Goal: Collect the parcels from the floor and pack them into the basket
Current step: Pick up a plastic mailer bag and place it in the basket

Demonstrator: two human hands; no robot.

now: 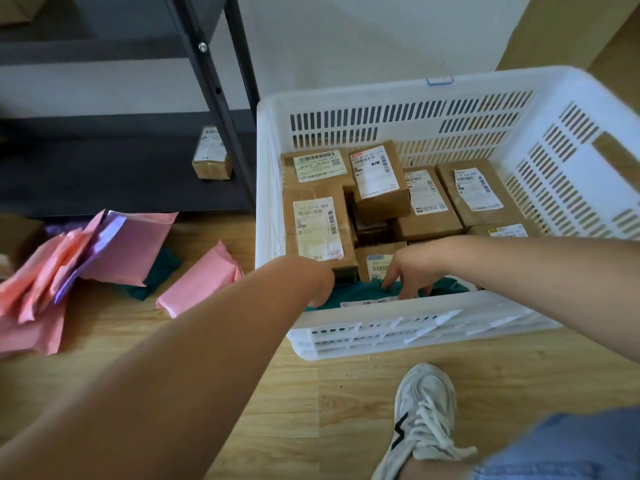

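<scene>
A white slatted basket (426, 311) stands on the wooden floor and holds several labelled cardboard boxes (379, 180). A teal soft parcel (356, 294) with a white label lies just inside the basket's near wall. My left hand (317, 284) reaches down onto its left end, with the fingers hidden behind my wrist. My right hand (410, 268) presses fairly straight fingers down on its right part. On the floor to the left lie a pink parcel (199, 280), a pile of pink and purple parcels (86, 252) and another teal parcel (162, 268).
A dark metal shelf rack (207, 81) stands at the back left, with one small cardboard box (211, 155) on its lowest shelf. My white sneaker (424, 410) rests on the floor in front of the basket. A white wall is behind.
</scene>
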